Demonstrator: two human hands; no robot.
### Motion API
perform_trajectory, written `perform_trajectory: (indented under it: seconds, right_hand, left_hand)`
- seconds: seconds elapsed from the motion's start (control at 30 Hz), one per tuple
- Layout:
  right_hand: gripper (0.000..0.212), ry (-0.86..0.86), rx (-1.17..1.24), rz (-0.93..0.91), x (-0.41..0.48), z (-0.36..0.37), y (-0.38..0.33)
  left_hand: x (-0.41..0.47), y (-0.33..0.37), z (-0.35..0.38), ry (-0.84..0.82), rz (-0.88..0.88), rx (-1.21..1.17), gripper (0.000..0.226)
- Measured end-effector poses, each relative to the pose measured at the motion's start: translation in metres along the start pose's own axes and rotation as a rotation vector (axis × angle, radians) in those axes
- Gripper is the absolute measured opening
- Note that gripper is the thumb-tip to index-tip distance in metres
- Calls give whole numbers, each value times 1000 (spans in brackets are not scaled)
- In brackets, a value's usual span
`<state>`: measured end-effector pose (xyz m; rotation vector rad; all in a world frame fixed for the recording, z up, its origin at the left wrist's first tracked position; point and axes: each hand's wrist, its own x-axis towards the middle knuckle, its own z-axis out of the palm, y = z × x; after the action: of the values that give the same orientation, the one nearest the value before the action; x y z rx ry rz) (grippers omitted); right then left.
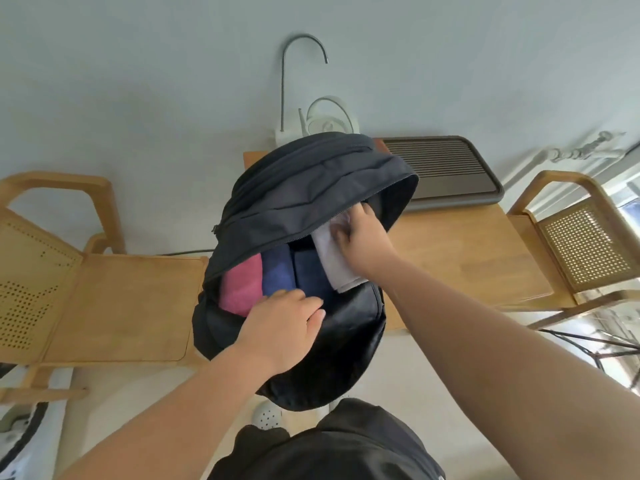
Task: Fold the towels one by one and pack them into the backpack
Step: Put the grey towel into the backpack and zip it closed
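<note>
The black backpack (pixel 311 188) lies open at the near edge of the worktop (pixel 467 254). The right grip (pixel 360 237) holds a folded white towel (pixel 334 265), half inside the bag. The left grip (pixel 280 327) curls over its near rim. A pink towel (pixel 240 285) and two blue towels (pixel 277 271) sit inside.
</note>
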<state>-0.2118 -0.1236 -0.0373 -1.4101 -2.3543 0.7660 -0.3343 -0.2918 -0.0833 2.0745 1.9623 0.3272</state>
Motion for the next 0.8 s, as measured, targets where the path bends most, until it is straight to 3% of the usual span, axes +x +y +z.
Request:
perform_trajectory:
  seconds: [0.07,0.13,0.23,0.3,0.4,0.47,0.63,0.8]
  right_hand:
    - [24,-36,-59,30,-8,10,5]
    - [23,-51,-86,39,-7,15,10]
    - [29,-98,-79,72,-7,12,19]
    - [22,-155,-93,80,-10,9,25]
    - [45,-300,-202,55,-14,5,32]
    - [53,-346,-253,48,-13,6,34]
    - [49,-399,-348,68,-8,13,28]
    - [50,-436,-257,77,-4,26,13]
  left_hand:
    - [15,-5,-1,-34,-43,49,49]
    - [35,-7,-1,-187,-72,95,36]
    - [67,-3,3,-515,-32,162,51]
    - [82,-2,14,-630,7,202,61]
    - [86,-11,34,-731,-55,263,69]
    - [82,-18,42,-767,-102,309,67]
    - [81,-27,39,-756,-111,359,72]
    - [75,-34,36,-751,-123,370,77]
